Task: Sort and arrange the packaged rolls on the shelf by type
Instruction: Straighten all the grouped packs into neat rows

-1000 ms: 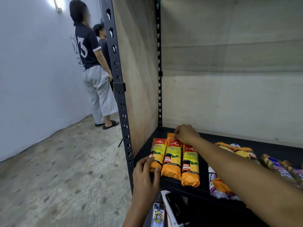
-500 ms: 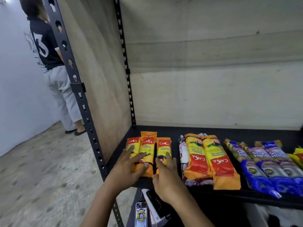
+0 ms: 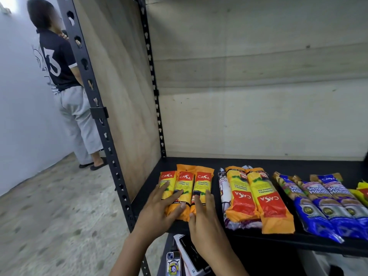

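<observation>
Hands over orange rolls (image 3: pixel 186 188) (labels half-hidden)

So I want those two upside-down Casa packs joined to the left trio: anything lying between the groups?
Nothing visible: only bare black shelf separates the two flipped Casa packs from the three upright Casa packs. A white-wrapped roll lies against the flipped pair's left side.

Three orange CASA rolls (image 3: pixel 186 188) lie side by side on the shelf (image 3: pixel 298 166).

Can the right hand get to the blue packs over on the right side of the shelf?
Probably yes. The right hand lies flat on the left orange packs, holding nothing. The blue packs lie open on the same shelf, with only the flat upside-down orange packs between, low enough to reach over.
</observation>
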The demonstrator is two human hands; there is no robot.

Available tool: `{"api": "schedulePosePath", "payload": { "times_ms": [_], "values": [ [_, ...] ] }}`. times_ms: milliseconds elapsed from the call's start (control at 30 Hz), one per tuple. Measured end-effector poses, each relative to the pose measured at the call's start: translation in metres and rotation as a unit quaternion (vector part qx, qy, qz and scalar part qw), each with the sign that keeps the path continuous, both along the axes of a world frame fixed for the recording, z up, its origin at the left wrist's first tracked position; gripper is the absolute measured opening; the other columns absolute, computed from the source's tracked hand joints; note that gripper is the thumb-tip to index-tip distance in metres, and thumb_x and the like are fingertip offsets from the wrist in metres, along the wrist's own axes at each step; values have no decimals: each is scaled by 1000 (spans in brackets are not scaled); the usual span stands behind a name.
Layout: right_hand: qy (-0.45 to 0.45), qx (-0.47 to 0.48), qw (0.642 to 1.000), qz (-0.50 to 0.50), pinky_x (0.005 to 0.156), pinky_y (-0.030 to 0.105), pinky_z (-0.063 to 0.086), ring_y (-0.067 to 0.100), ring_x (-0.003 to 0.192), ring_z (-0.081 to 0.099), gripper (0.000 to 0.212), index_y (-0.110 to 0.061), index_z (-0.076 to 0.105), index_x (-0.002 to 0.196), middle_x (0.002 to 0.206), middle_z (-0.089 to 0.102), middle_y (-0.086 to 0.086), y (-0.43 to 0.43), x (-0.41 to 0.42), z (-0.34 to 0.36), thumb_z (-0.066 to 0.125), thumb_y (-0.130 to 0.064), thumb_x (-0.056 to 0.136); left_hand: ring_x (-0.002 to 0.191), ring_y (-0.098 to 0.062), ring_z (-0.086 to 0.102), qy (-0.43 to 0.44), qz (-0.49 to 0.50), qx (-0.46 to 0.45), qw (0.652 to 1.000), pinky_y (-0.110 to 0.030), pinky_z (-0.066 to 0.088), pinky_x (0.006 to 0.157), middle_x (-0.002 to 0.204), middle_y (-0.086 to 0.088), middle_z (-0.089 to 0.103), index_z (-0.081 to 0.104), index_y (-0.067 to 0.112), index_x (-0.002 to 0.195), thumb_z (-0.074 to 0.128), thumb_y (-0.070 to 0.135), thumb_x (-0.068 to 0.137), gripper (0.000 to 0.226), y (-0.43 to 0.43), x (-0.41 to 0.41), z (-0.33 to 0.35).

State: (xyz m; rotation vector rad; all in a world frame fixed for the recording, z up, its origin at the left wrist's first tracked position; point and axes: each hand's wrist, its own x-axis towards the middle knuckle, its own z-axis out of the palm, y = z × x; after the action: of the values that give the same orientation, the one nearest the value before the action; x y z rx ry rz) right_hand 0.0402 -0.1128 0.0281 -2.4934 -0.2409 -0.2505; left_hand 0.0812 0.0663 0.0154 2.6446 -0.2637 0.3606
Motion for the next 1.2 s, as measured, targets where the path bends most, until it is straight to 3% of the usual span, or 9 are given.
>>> {"api": "schedulePosePath", "payload": {
  "times_ms": [200, 700, 900, 967, 1033, 1100, 1200],
  "values": [
    [-13, 22, 1000, -1, 119, 26, 22, 20, 154, -11, 55, -21, 19, 157, 166, -11, 3, -2, 1, -3, 37, -28, 105, 152, -13, 5, -16, 25, 12, 999, -44, 33, 114, 163, 19, 14, 31, 66, 139, 27, 88, 81, 62, -8, -3, 0],
    [-43, 38, 998, 30, 117, 21, 23, 15, 153, -10, 52, -21, 23, 155, 166, -11, -1, -5, 1, -9, 36, -31, 105, 152, -12, 6, -14, 31, -2, 999, -49, 35, 111, 163, 17, 16, 33, 66, 138, 25, 91, 78, 66, -10, -4, 2],
    [-28, 64, 997, 40, 118, 26, 15, 12, 150, -23, 57, -26, 16, 157, 166, -18, -6, -8, -5, 5, 34, -37, 105, 152, -12, 11, -64, 22, -33, 997, -45, 31, 115, 159, 14, 28, 48, 54, 137, 36, 81, 86, 59, -10, -7, 3],
    [-51, 74, 995, 45, 114, 20, 20, 7, 151, -14, 55, -30, 20, 157, 165, -13, -13, -15, -12, 18, 35, -39, 105, 147, -11, 26, -124, 26, -44, 991, -42, 37, 113, 152, 11, 41, 58, 45, 131, 42, 71, 92, 51, -15, -9, 5],
    [-80, 90, 991, 52, 103, 7, 24, -1, 149, 9, 50, -34, 29, 152, 163, 4, -19, -26, -22, 33, 38, -39, 104, 133, -5, 40, -168, 31, -69, 983, -39, 46, 104, 140, 12, 52, 66, 37, 123, 46, 64, 94, 44, -24, -11, 9],
    [-116, 100, 987, 54, 89, -5, 26, -18, 131, 26, 43, -37, 38, 146, 153, 26, -25, -44, -30, 48, 41, -38, 103, 121, -1, 46, -190, 26, -89, 977, -37, 51, 95, 131, 15, 57, 69, 34, 117, 48, 59, 94, 40, -37, -12, 14],
    [-161, 94, 982, 26, 81, -4, 33, -23, 113, 37, 34, -37, 50, 135, 132, 45, -27, -79, -30, 66, 44, -34, 102, 122, -2, 48, -183, -16, -86, 979, -31, 51, 93, 128, 17, 56, 67, 36, 118, 50, 50, 97, 31, -61, -9, 23]
  ]
}}
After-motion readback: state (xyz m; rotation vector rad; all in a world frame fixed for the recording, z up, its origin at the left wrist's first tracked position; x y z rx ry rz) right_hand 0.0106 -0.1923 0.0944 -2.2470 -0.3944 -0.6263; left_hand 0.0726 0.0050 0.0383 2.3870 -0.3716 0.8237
